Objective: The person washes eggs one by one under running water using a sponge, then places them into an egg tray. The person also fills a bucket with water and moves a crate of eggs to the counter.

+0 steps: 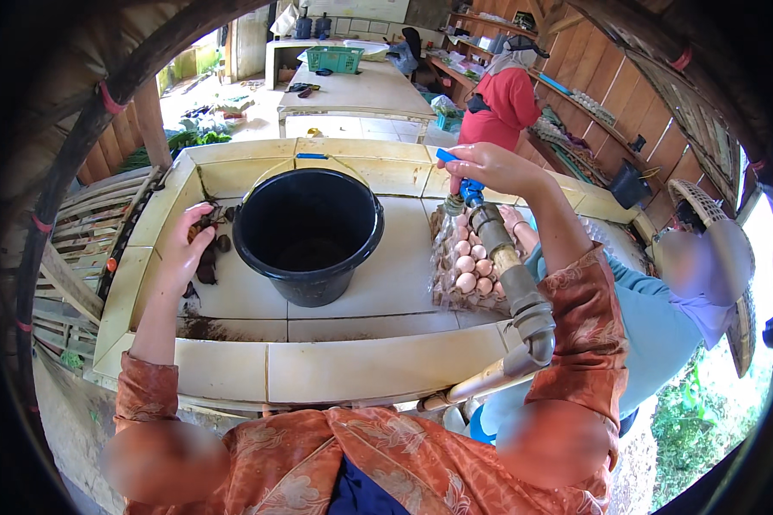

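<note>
At the left end of a tiled basin [361,292], my left hand [180,249] curls its thumb and fingers around dark brown, muddy lumps [206,268], whose kind I cannot tell. My right hand [498,167] is raised, fingers closed on the blue handle [446,155] of a tap [471,190] that tops a grey pipe [524,296]. Between my hands stands a black bucket [309,287] with a wire handle, its inside dark. Beneath the tap and pipe sits a tray of pale brown eggs [465,281], partly hidden by the pipe.
A co-worker in light blue [653,326] leans in at the right, one hand [519,226] beside the eggs. Another person in red [500,107] stands behind the basin. Farther back, a table [361,90] bears a green crate [335,59]. Bamboo slats [94,232] flank the basin's left.
</note>
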{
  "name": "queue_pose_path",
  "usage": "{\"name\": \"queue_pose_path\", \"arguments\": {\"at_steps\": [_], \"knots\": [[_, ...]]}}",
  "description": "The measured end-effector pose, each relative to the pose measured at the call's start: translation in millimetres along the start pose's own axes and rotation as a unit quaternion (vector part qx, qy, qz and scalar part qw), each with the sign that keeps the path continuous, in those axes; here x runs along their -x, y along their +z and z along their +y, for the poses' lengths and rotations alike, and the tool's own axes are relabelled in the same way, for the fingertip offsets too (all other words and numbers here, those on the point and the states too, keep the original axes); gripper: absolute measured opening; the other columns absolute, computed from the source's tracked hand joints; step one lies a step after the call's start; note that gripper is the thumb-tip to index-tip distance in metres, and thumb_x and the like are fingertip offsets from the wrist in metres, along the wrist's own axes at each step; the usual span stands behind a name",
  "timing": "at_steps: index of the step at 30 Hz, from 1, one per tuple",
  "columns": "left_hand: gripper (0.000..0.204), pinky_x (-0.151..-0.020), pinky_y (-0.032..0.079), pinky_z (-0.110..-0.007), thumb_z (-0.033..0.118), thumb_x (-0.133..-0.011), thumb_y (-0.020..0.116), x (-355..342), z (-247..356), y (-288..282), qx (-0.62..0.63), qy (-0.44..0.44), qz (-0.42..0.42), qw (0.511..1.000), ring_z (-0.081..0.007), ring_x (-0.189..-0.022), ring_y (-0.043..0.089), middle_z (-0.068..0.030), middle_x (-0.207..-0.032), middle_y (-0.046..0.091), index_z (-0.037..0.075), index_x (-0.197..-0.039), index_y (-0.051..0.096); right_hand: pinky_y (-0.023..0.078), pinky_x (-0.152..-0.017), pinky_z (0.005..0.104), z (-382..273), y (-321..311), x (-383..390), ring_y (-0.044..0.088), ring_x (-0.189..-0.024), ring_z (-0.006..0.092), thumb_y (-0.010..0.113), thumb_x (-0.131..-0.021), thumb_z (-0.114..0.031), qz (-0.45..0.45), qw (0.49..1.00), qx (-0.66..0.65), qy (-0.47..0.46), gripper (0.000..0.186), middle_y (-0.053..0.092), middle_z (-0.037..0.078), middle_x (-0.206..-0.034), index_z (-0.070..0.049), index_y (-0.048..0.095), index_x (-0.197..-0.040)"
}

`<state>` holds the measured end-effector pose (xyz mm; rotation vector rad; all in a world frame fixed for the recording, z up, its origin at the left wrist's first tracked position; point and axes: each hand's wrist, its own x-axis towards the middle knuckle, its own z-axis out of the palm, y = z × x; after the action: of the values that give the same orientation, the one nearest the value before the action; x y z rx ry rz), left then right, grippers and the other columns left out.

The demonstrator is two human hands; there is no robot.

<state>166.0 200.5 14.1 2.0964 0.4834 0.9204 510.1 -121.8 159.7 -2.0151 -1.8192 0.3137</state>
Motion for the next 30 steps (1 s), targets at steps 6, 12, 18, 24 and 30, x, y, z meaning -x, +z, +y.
{"name": "queue_pose_path", "arguments": {"at_steps": [6, 12, 18, 24, 30], "knots": [[0.027, -0.099, 0.033, -0.031, 0.015, -0.083, 0.057, -8, 55, 29, -0.052, 0.095, -0.089, 0.990, -0.0196, -0.114, 0.048, -0.0088, -0.120, 0.054, 0.005, -0.107, 0.056, 0.042, -0.078, 0.0288, 2, -1, 4, 0.056, -0.086, 0.0162, 0.047, -0.091, -0.038, -0.016, 0.999, -0.043, 0.017, 0.039, 0.064, 0.005, -0.091, -0.001, 0.059, -0.099], [0.025, -0.097, 0.035, -0.030, 0.018, -0.087, 0.053, -22, 144, 76, 0.095, 0.179, -0.190, 0.961, -0.0157, -0.110, 0.049, -0.0071, -0.115, 0.056, 0.003, -0.106, 0.056, 0.041, -0.089, 0.0294, 3, -18, -8, 0.056, -0.103, 0.0193, 0.047, -0.088, -0.051, 0.054, 0.989, 0.050, 0.126, 0.061, 0.061, 0.010, -0.111, -0.001, 0.049, -0.123], [0.025, -0.081, 0.045, -0.029, 0.019, -0.087, 0.058, -23, 264, 182, 0.248, 0.311, -0.227, 0.889, -0.0188, -0.093, 0.057, -0.0099, -0.099, 0.061, 0.003, -0.105, 0.057, 0.042, -0.087, 0.0467, -8, -43, -49, 0.056, -0.107, 0.0242, 0.052, -0.082, -0.041, 0.179, 0.817, 0.518, 0.180, 0.045, 0.060, 0.006, -0.114, -0.017, 0.054, -0.120], [0.019, -0.070, 0.045, -0.032, 0.012, -0.082, 0.063, 5, 310, 208, 0.210, 0.437, -0.058, 0.873, -0.0208, -0.080, 0.055, -0.0094, -0.085, 0.055, 0.001, -0.092, 0.052, 0.042, -0.085, 0.0474, -18, -56, -52, 0.059, -0.100, 0.0214, 0.051, -0.083, -0.019, 0.126, 0.733, 0.651, 0.151, 0.023, 0.064, 0.003, -0.104, -0.014, 0.065, -0.101], [0.011, -0.059, 0.040, -0.030, 0.011, -0.087, 0.055, 23, 302, 185, 0.424, 0.233, -0.256, 0.837, -0.0119, -0.065, 0.045, -0.0057, -0.072, 0.052, 0.003, -0.090, 0.046, 0.046, -0.076, 0.0439, -31, -90, -48, 0.064, -0.087, 0.0254, 0.060, -0.075, -0.027, 0.271, 0.783, 0.501, 0.252, 0.022, 0.069, 0.007, -0.087, -0.015, 0.070, -0.090]]}}
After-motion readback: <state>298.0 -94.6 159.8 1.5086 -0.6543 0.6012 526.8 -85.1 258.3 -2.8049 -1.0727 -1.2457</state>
